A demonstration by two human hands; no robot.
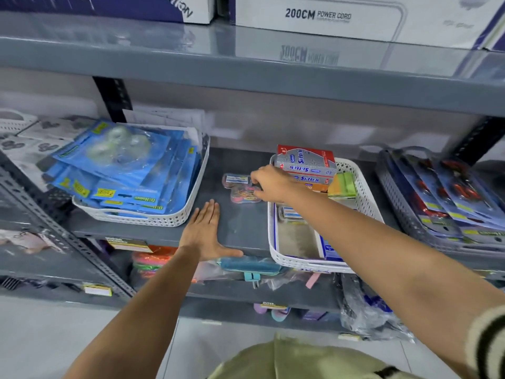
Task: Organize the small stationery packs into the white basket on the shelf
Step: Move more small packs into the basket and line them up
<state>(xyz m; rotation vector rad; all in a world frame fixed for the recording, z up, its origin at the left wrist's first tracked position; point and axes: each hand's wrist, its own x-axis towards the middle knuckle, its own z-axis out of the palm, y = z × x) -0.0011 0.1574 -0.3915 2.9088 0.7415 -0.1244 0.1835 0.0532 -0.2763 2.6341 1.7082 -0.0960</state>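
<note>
Small clear stationery packs lie on the grey shelf between two baskets: one pack with a blue label [236, 180] and one with coloured clips [243, 194] just in front of it. My right hand [273, 184] reaches over them, fingertips closing on the clip pack. My left hand [203, 231] rests flat and open on the shelf near its front edge, holding nothing. The white basket [284, 258] stands to the right, with another small pack [291, 214] inside, Softek boxes [307, 162] and green and yellow sticky notes [343, 185] at its back.
A second white basket [153, 218] full of blue packets stands on the left. A grey basket [410, 214] with blue carded scissors sits on the right. An upper shelf [246, 69] with boxes hangs overhead. The shelf below holds pouches [250, 265].
</note>
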